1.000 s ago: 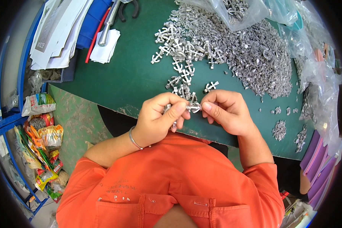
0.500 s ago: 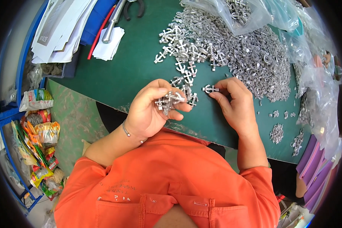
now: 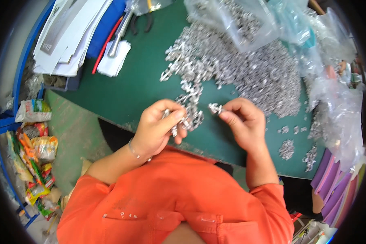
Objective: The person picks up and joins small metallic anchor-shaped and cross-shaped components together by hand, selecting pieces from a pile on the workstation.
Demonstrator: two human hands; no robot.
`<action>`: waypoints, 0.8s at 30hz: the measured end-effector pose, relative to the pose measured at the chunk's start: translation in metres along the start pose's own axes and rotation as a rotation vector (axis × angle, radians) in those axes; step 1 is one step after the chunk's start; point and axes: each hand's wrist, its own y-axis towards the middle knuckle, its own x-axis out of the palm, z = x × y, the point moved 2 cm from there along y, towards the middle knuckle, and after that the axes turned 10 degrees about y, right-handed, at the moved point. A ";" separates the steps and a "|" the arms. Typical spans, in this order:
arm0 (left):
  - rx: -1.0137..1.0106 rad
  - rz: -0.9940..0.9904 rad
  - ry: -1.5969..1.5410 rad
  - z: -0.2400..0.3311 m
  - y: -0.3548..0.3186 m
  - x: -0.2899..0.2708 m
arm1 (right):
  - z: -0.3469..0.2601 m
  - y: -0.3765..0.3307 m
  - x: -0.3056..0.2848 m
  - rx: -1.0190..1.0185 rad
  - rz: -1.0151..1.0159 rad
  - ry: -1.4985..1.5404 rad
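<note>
My left hand (image 3: 152, 126) is curled around several silver metal anchors (image 3: 174, 130); the thumb and fingers cover part of them. Between the thumb and fingertips of my right hand (image 3: 248, 128) is one small metal anchor (image 3: 214, 108), just above the green table (image 3: 138, 87). A short trail of loose anchors (image 3: 191, 93) lies between and beyond my hands. It runs up into a large heap of small silver metal parts (image 3: 256, 69). Motion blur hides the fine shape of the pieces.
Clear plastic bags (image 3: 260, 28) lie over the heap's far side. Small part clusters (image 3: 286, 149) sit at right. Papers (image 3: 65, 36), a red stick (image 3: 106, 46), a metal-handled tool (image 3: 120, 36) and dark-handled pliers (image 3: 142, 24) are at far left. Snack packets (image 3: 43, 148) stand on a blue rack.
The view has shifted, moving the whole scene down and slightly left. My left fingers have closed further over the anchors. The anchor in my right hand has tilted.
</note>
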 end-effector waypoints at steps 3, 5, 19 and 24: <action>0.013 -0.016 -0.029 -0.001 -0.002 -0.003 | -0.011 0.000 -0.014 0.198 -0.024 0.531; 0.047 -0.023 -0.072 -0.003 -0.001 -0.005 | -0.026 0.014 -0.038 0.237 0.014 0.517; 0.096 -0.034 -0.122 -0.004 0.004 -0.006 | -0.055 0.148 -0.242 -0.143 0.651 0.158; 0.095 -0.071 -0.237 -0.005 -0.003 -0.015 | -0.058 0.074 -0.064 0.015 0.125 -0.224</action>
